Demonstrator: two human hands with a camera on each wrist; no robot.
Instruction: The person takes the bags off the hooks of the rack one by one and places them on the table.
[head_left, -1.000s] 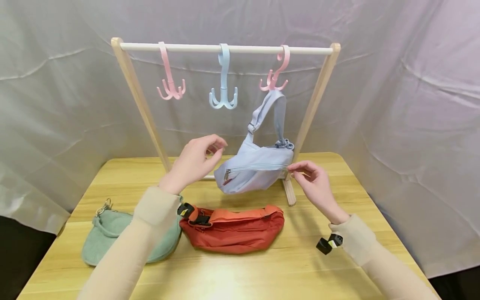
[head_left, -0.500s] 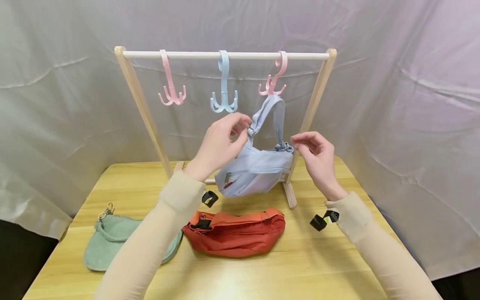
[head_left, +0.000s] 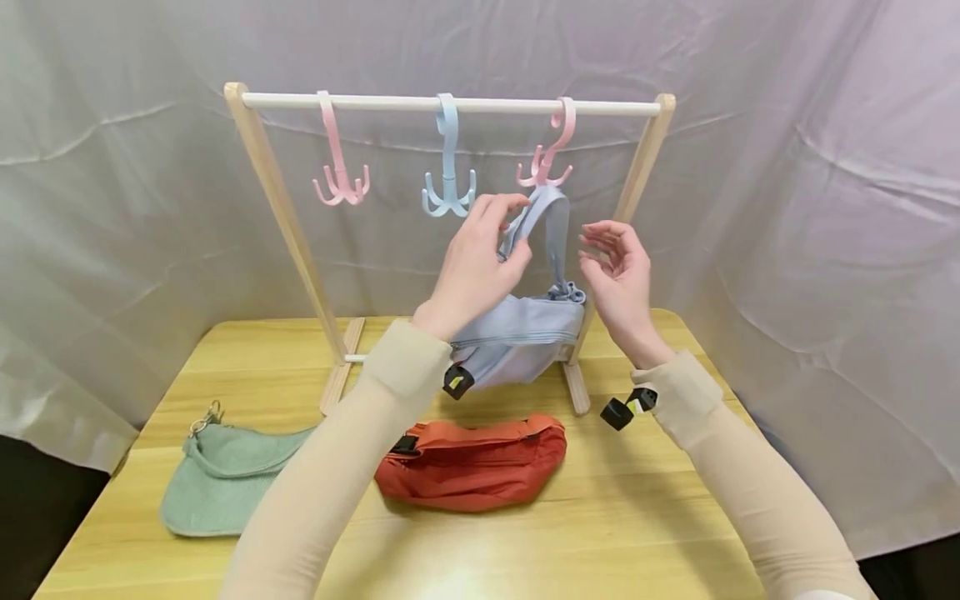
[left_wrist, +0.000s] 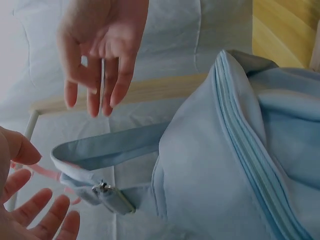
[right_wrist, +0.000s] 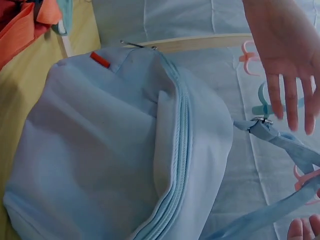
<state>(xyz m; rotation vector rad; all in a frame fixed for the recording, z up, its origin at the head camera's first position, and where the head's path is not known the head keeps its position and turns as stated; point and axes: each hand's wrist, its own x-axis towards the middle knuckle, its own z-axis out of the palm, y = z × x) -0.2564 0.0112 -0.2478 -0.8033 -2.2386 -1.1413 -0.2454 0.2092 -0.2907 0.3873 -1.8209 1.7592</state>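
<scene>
A light blue bag (head_left: 525, 325) hangs by its strap (head_left: 557, 237) from the right-hand pink hook (head_left: 543, 173), its body low over the table. My left hand (head_left: 478, 260) is raised at the strap's left side, fingers spread and loosely bent. In the left wrist view its fingers (left_wrist: 52, 215) lie beside the strap's metal buckle (left_wrist: 102, 188) without closing round it. To the right of the strap, apart from it, my right hand (head_left: 621, 279) holds nothing, its fingers slightly bent. The bag's zipper (right_wrist: 182, 130) shows in the right wrist view.
The wooden rack's white bar (head_left: 390, 102) also carries a blue hook (head_left: 448, 158) and another pink hook (head_left: 337, 158). On the table (head_left: 600, 517) lie a red waist bag (head_left: 480, 475) and, left of it, a green handbag (head_left: 213, 492), partly behind my left arm.
Both hands have risen from beside the bag's body to strap height. The left has also moved right, towards the strap. The blue bag stays hanging nearly still.
</scene>
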